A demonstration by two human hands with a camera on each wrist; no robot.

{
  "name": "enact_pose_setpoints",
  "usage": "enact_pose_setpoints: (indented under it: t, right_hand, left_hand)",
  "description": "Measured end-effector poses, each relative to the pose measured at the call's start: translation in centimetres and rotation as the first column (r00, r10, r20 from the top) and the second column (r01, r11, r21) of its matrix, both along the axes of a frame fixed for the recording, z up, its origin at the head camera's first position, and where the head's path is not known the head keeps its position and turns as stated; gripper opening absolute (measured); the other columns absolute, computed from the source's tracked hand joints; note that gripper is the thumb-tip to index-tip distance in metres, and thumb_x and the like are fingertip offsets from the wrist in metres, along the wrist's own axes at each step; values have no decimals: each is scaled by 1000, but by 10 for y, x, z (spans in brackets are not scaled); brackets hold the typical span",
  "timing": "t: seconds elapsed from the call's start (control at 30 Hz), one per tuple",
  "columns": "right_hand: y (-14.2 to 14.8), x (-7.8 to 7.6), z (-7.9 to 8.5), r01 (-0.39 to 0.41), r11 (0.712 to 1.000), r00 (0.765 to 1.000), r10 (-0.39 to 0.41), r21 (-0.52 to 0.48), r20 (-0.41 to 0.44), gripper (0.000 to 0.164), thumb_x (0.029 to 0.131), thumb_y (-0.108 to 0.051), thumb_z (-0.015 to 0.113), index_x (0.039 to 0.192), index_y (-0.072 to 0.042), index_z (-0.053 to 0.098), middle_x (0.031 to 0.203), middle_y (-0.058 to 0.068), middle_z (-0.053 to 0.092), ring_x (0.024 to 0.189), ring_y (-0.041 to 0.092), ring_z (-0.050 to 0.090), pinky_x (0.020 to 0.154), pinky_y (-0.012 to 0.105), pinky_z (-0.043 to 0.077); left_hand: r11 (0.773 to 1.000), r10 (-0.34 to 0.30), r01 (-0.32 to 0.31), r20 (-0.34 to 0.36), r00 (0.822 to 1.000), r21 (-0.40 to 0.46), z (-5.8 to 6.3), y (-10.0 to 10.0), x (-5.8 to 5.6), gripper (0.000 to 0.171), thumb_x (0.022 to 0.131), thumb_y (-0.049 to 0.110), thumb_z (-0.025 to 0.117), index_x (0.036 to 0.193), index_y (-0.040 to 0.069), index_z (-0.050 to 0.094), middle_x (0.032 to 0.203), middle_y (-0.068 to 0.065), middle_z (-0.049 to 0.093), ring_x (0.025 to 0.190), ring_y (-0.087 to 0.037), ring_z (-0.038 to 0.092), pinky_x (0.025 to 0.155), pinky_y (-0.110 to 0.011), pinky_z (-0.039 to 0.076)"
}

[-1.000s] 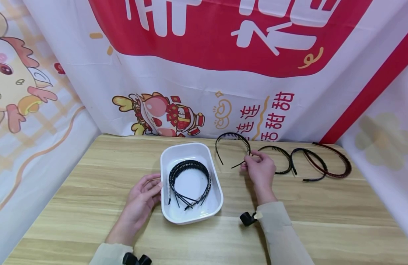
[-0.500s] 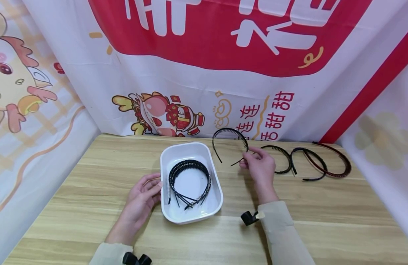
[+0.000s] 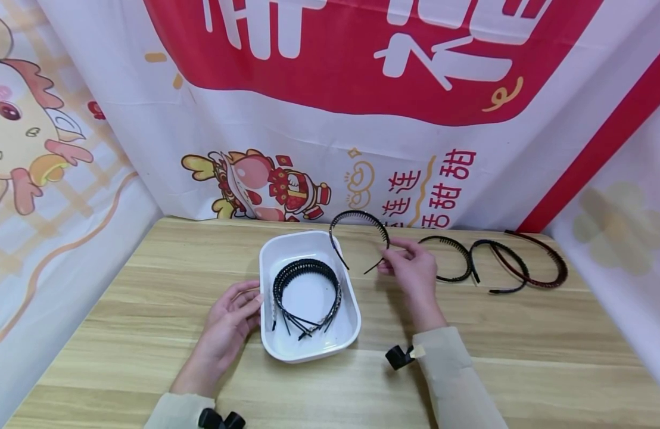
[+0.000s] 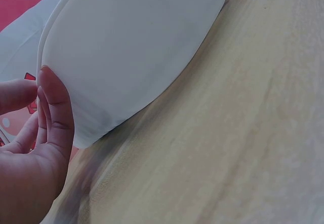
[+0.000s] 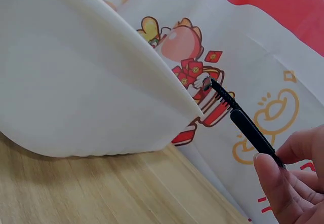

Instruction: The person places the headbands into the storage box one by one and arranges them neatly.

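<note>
Right hand (image 3: 413, 268) pinches a headband (image 5: 251, 132) before cloth (image 3: 341, 92) lettered "甜甜".

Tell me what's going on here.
A person's right grip pinches a black headband, holding it up near the far right corner of a white tray. The left grip holds the tray's left rim. Several dark headbands lie stacked inside, and three more headbands lie on the wooden table to the right.
</note>
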State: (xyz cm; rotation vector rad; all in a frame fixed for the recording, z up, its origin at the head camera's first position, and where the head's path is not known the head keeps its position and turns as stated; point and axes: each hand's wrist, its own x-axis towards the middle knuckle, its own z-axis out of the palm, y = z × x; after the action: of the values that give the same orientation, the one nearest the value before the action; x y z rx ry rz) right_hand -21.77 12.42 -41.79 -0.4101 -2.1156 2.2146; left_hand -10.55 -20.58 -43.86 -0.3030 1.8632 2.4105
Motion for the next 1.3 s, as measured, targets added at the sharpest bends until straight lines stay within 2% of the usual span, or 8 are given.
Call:
enact_pose_setpoints:
  t: [0.27, 0.5, 0.7, 0.8, 1.1, 1.3]
  right_hand:
    - [-11, 3, 1, -48, 998, 999, 48, 28, -3, 40, 92, 0, 76, 131, -4, 71, 97, 17, 78, 65, 12, 74, 70, 32, 68]
    - [-20, 6, 2, -93, 995, 995, 92, 47, 21, 39, 91, 2, 78, 129, -5, 73, 88, 7, 76, 65, 15, 75, 73, 36, 69]
    - [-28, 10, 2, -160, 985, 987, 160, 71, 8, 39, 91, 3, 78, 128, -2, 73, 95, 19, 78, 65, 19, 75, 73, 40, 69]
    - [-32, 12, 3, -189, 978, 981, 191, 85, -12, 38, 89, 5, 77, 126, 0, 73, 93, 21, 78, 63, 20, 75, 71, 40, 69]
    - [-40, 22, 10, -218, 952, 975, 222, 216, 4, 34, 87, 1, 77, 121, -2, 76, 80, 10, 77, 58, 14, 70, 61, 32, 65]
    - [-47, 30, 17, -216, 938, 974, 227, 270, -8, 30, 86, -1, 75, 116, -3, 76, 78, 9, 76, 54, 13, 68, 58, 36, 64]
  left_hand:
    - [1000, 4, -4, 2, 1000, 8, 0, 0, 0, 35, 103, 2, 65, 137, 8, 56, 114, 4, 72, 99, -11, 69, 86, -26, 61]
    - [1000, 3, -3, 2, 1000, 5, -1, -1, 0, 36, 103, 2, 65, 137, 8, 56, 115, 4, 72, 100, -11, 69, 86, -26, 61]
    - [1000, -2, 2, 9, 1000, -7, 0, -1, 0, 39, 104, 5, 66, 140, 7, 54, 116, 5, 71, 102, -11, 68, 88, -27, 61]
    - [1000, 1, -1, 13, 1000, -10, 0, -1, 0, 39, 104, 5, 66, 141, 7, 54, 116, 5, 71, 102, -12, 68, 88, -27, 61]
    - [1000, 5, -4, 23, 1000, -12, 0, 0, 0, 40, 104, 5, 65, 142, 6, 52, 116, 4, 71, 102, -12, 68, 88, -27, 61]
    - [1000, 11, -11, 26, 1000, -10, 0, 0, 0, 39, 104, 5, 65, 141, 6, 53, 116, 4, 71, 102, -12, 68, 88, -28, 61]
